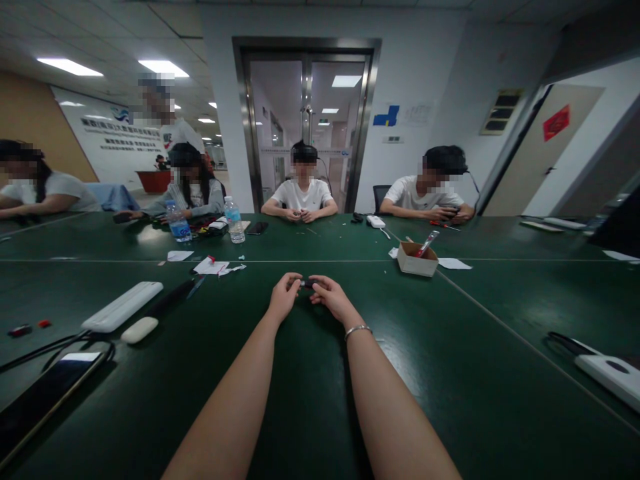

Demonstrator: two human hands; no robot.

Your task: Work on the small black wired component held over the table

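A small dark object with a silvery end (308,283), resembling a USB stick, is held just above the green table (320,373). My left hand (284,295) pinches its silvery end between thumb and fingers. From the other side, my right hand (334,297) grips the dark end, with a bracelet (358,331) round that wrist. The fingertips cover much of the object, so its exact kind is hard to make out.
On the left lie a white power strip (125,305), a white oval case (140,330) and a phone (47,393). Ahead are paper scraps (211,266), two water bottles (234,220) and a cardboard box (418,265). Several people sit across the table; another person stands behind.
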